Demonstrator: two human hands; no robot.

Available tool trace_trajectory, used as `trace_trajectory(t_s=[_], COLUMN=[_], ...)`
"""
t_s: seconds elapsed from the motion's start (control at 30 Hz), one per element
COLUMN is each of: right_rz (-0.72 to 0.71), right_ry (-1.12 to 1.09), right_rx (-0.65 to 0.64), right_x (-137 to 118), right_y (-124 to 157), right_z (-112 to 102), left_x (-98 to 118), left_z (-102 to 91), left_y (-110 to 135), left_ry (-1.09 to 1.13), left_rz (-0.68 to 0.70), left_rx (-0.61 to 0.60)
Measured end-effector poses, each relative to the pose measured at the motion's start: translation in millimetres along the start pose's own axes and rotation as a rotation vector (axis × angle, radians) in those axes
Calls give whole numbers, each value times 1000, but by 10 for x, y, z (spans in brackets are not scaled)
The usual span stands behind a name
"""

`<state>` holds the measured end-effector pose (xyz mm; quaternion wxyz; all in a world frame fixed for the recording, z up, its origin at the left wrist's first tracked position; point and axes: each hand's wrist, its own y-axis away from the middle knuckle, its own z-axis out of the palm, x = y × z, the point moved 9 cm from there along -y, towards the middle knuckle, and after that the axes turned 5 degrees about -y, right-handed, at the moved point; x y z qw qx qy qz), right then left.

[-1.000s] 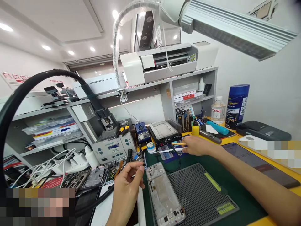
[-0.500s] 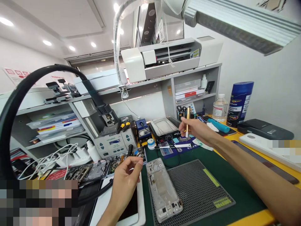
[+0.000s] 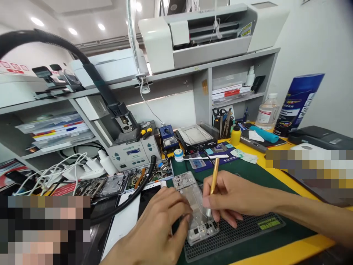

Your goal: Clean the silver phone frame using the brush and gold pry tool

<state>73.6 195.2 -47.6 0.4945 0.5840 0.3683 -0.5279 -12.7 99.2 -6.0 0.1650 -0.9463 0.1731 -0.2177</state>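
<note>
While the right hand (image 3: pixel 237 200) pinched a gold-handled tool (image 3: pixel 213 176) between thumb and closed fingers, the tool's tip stood on the near end of the phone frame (image 3: pixel 190 189). That frame lay lengthwise on a grey perforated mat (image 3: pixel 248 228), its near end close to the mat's front edge. The left hand (image 3: pixel 160 224) lay against the frame's left long edge, fingers curled shut on it and hiding that side. Right of the frame, past the right hand, the mat was bare out to its yellow label (image 3: pixel 268 223), and the yellow tabletop (image 3: pixel 289 252) edged the front. Left of the frame a black hose (image 3: pixel 132 195) crossed a white-bordered device (image 3: pixel 121 224), just beside the left hand. Behind the frame's far end a parts tray (image 3: pixel 149 175) and a white tool (image 3: pixel 206 157) crowded the space. Whether the tip sat in a screw could not be told.
</note>
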Motion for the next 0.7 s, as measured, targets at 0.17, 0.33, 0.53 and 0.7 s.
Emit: trace_trajectory(t_s=[0.17,0.33,0.53,0.7], right_rz=[26,93,161,89], right_ry=[-22,89,303,490], right_rx=[123,188,272,320], right_x=[279,522,695,719], right_y=[118,237,314,379], right_z=[-62,-65,-103,-146], left_x=[54,-75,-194,-139], left_z=[137,213,331,442], left_y=[135,186,265,442], left_ry=[-37,-137,-149,-241], left_rz=[113,112,93,227], left_rx=[-2,175,256,118])
